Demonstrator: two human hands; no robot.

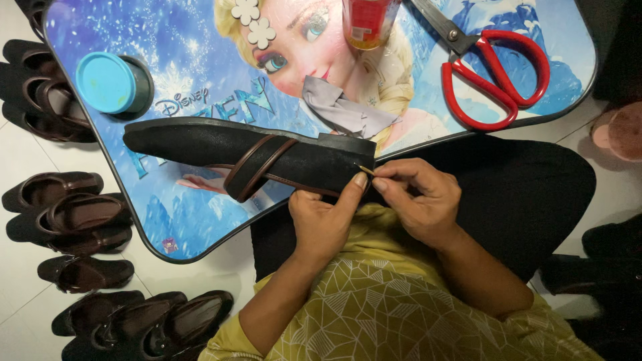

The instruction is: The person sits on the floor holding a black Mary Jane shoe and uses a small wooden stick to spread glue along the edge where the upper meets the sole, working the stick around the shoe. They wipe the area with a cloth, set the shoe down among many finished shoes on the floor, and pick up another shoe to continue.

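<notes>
The left hand was closed around the heel end of a black shoe, with the thumb pressed against its side, probably to keep the shoe steady. The shoe lay on its side across the near edge of the bench, its toe pointing to the left and its brown straps crossing the middle. The right hand was pinched shut on a thin needle, whose tip touched the back of the heel just beside the left thumb. Farther on the bench, well apart from the hands, lay red scissors, a grey scrap of cloth, a round blue-lidded tin and a red bottle. Dark shoes stood in rows on the floor to the left.
</notes>
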